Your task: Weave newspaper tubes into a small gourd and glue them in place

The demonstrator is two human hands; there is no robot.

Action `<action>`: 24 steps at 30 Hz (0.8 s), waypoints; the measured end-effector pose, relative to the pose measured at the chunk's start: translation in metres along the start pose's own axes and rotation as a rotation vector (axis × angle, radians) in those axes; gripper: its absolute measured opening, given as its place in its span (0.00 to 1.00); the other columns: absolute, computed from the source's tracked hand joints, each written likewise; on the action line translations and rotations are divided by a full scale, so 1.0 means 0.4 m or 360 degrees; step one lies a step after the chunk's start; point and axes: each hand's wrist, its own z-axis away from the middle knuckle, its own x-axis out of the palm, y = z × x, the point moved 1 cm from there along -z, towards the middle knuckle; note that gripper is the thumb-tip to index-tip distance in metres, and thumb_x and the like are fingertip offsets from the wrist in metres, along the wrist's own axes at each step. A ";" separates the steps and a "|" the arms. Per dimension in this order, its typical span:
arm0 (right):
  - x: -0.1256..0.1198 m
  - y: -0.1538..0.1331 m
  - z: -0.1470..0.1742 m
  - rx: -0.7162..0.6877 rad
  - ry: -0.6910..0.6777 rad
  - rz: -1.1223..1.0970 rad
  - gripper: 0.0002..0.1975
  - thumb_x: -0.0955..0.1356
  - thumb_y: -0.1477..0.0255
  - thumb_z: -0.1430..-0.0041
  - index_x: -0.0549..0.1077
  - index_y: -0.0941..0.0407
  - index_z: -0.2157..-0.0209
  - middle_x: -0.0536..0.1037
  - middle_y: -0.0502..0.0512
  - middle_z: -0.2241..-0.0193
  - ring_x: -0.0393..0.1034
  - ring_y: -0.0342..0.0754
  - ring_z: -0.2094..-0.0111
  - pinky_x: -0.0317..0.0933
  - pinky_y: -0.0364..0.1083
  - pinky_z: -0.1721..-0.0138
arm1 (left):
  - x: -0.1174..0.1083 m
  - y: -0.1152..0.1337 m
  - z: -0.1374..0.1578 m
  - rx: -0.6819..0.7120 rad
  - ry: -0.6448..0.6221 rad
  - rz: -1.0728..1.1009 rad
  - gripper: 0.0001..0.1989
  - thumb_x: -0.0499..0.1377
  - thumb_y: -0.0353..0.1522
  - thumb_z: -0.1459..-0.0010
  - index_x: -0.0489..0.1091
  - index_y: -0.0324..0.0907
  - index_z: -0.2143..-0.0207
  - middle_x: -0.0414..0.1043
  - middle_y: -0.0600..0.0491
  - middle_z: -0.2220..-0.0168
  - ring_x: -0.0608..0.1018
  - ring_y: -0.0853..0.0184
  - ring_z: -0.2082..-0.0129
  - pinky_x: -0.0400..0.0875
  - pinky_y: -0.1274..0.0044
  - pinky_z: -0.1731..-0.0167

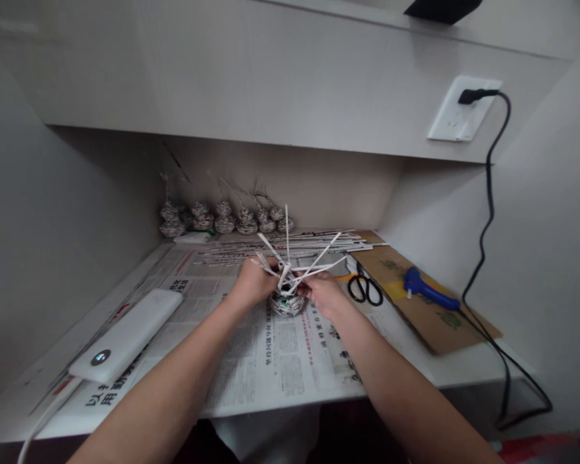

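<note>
A small round piece woven from rolled newspaper strips (pixel 288 305) stands on the newspaper between my hands. Several loose paper strips (pixel 319 255) fan up and outward from its top. My left hand (pixel 255 281) is closed at the upper left of the piece, gripping paper strips there; its fingertips are partly hidden. On the right side, my right hand (pixel 321 291) pinches at the base of the strips near the rim, with thumb and fingers bent in. Part of the rim is hidden behind the fingers.
Woven gourd shapes (pixel 225 218) line the back left. Rolled paper sticks (pixel 290 247) lie behind my hands. Scissors (pixel 365 290) rest at right, beside cardboard (pixel 430 332) bearing a blue glue gun (pixel 430 291), whose cord runs to a wall socket (pixel 457 119). A white power bank (pixel 128 332) lies left.
</note>
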 end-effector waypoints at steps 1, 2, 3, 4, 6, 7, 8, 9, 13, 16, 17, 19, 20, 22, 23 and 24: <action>0.003 -0.005 0.003 0.0057 -0.0013 -0.0097 0.15 0.76 0.64 0.65 0.75 0.59 0.76 0.76 0.52 0.79 0.69 0.43 0.77 0.64 0.42 0.76 | -0.005 0.007 0.000 0.0012 -0.0023 -0.0049 0.07 0.58 0.30 0.52 0.76 0.37 0.76 0.75 0.50 0.77 0.72 0.69 0.77 0.61 0.80 0.76; 0.006 -0.010 0.006 0.0121 -0.0008 -0.0199 0.15 0.77 0.66 0.66 0.75 0.60 0.76 0.76 0.52 0.79 0.69 0.43 0.77 0.64 0.41 0.76 | -0.009 0.013 0.000 0.0009 -0.0042 -0.0086 0.08 0.57 0.30 0.51 0.76 0.37 0.76 0.75 0.50 0.78 0.72 0.69 0.77 0.60 0.80 0.76; 0.010 -0.015 0.008 0.0168 0.0008 -0.0271 0.15 0.77 0.67 0.67 0.76 0.60 0.77 0.76 0.52 0.79 0.69 0.42 0.77 0.64 0.41 0.76 | -0.012 0.020 0.001 0.0004 -0.0055 -0.0112 0.08 0.57 0.29 0.51 0.76 0.37 0.76 0.75 0.50 0.78 0.72 0.69 0.77 0.60 0.80 0.76; 0.013 -0.019 0.010 0.0194 0.0035 -0.0306 0.14 0.77 0.67 0.66 0.76 0.60 0.77 0.76 0.52 0.80 0.68 0.42 0.78 0.64 0.41 0.77 | -0.014 0.025 0.002 0.0002 -0.0067 -0.0124 0.08 0.57 0.29 0.51 0.76 0.37 0.75 0.75 0.49 0.78 0.72 0.68 0.77 0.60 0.79 0.76; 0.019 -0.022 0.011 0.0232 0.0137 -0.0321 0.14 0.77 0.66 0.64 0.75 0.60 0.78 0.75 0.51 0.81 0.66 0.40 0.80 0.63 0.40 0.79 | -0.015 0.031 0.005 0.0016 -0.0084 -0.0127 0.09 0.56 0.29 0.50 0.77 0.37 0.73 0.76 0.49 0.77 0.73 0.68 0.76 0.61 0.79 0.74; 0.022 -0.021 0.012 0.0243 0.0189 -0.0316 0.13 0.77 0.67 0.63 0.75 0.60 0.78 0.75 0.50 0.82 0.66 0.40 0.81 0.62 0.40 0.80 | -0.014 0.032 0.005 0.0025 -0.0088 -0.0115 0.09 0.56 0.29 0.50 0.78 0.37 0.73 0.76 0.49 0.76 0.73 0.67 0.76 0.61 0.79 0.74; 0.025 -0.019 0.011 0.0244 0.0232 -0.0311 0.12 0.77 0.68 0.63 0.75 0.60 0.79 0.74 0.50 0.82 0.65 0.40 0.81 0.61 0.40 0.81 | -0.013 0.031 0.006 0.0025 -0.0092 -0.0094 0.10 0.56 0.29 0.49 0.78 0.37 0.72 0.76 0.49 0.76 0.74 0.67 0.75 0.61 0.79 0.74; 0.027 -0.017 0.011 0.0237 0.0260 -0.0309 0.11 0.77 0.70 0.63 0.74 0.60 0.80 0.74 0.49 0.83 0.66 0.40 0.81 0.60 0.39 0.81 | -0.012 0.028 0.005 0.0015 -0.0097 -0.0064 0.10 0.56 0.29 0.49 0.78 0.37 0.72 0.77 0.49 0.75 0.74 0.67 0.75 0.61 0.79 0.74; 0.030 -0.011 0.012 0.0213 0.0312 -0.0306 0.08 0.76 0.75 0.64 0.74 0.60 0.80 0.75 0.49 0.83 0.67 0.40 0.82 0.60 0.39 0.81 | -0.018 0.016 -0.002 -0.0022 -0.0199 0.0124 0.10 0.57 0.30 0.50 0.79 0.38 0.73 0.78 0.50 0.74 0.74 0.67 0.75 0.63 0.80 0.74; 0.031 -0.016 0.016 0.0197 0.0296 -0.0275 0.08 0.75 0.74 0.63 0.74 0.59 0.81 0.75 0.50 0.83 0.67 0.41 0.82 0.62 0.39 0.81 | -0.023 0.012 -0.007 -0.0050 -0.0275 0.0304 0.09 0.58 0.31 0.51 0.78 0.38 0.75 0.77 0.52 0.76 0.73 0.69 0.77 0.63 0.81 0.75; 0.032 -0.018 0.018 0.0183 0.0290 -0.0265 0.08 0.76 0.74 0.63 0.73 0.59 0.81 0.75 0.49 0.83 0.67 0.41 0.82 0.62 0.40 0.81 | -0.021 0.010 -0.008 -0.0084 -0.0273 0.0369 0.09 0.58 0.31 0.52 0.78 0.37 0.76 0.76 0.52 0.78 0.72 0.69 0.78 0.63 0.81 0.76; 0.033 -0.020 0.021 0.0156 0.0306 -0.0235 0.09 0.75 0.73 0.62 0.72 0.59 0.81 0.74 0.49 0.85 0.67 0.41 0.83 0.62 0.40 0.82 | -0.012 0.004 -0.007 -0.0215 -0.0219 0.0503 0.08 0.59 0.31 0.54 0.77 0.37 0.76 0.74 0.53 0.80 0.70 0.70 0.80 0.63 0.81 0.77; 0.034 -0.020 0.022 0.0146 0.0318 -0.0212 0.09 0.75 0.73 0.61 0.72 0.58 0.81 0.74 0.49 0.85 0.66 0.41 0.83 0.62 0.40 0.82 | -0.005 0.000 -0.006 -0.0307 -0.0181 0.0579 0.08 0.60 0.31 0.55 0.77 0.37 0.76 0.73 0.53 0.81 0.69 0.70 0.81 0.62 0.81 0.78; 0.035 -0.019 0.024 0.0135 0.0329 -0.0164 0.08 0.74 0.73 0.60 0.71 0.58 0.81 0.73 0.48 0.86 0.66 0.41 0.84 0.63 0.40 0.82 | 0.012 -0.011 -0.003 -0.0505 -0.0106 0.0728 0.08 0.60 0.32 0.56 0.77 0.37 0.75 0.71 0.54 0.82 0.68 0.70 0.82 0.61 0.81 0.80; 0.036 -0.018 0.025 0.0126 0.0320 -0.0141 0.08 0.74 0.72 0.59 0.71 0.57 0.80 0.73 0.47 0.86 0.66 0.41 0.85 0.64 0.41 0.82 | 0.019 -0.015 -0.002 -0.0573 -0.0076 0.0803 0.08 0.60 0.32 0.56 0.76 0.36 0.74 0.70 0.54 0.83 0.67 0.71 0.83 0.60 0.81 0.81; 0.037 -0.016 0.025 0.0113 0.0306 -0.0117 0.07 0.73 0.72 0.58 0.71 0.57 0.80 0.73 0.47 0.86 0.66 0.42 0.85 0.64 0.41 0.82 | 0.025 -0.018 -0.001 -0.0598 -0.0080 0.0858 0.09 0.61 0.33 0.56 0.76 0.36 0.74 0.70 0.55 0.83 0.67 0.71 0.83 0.60 0.81 0.82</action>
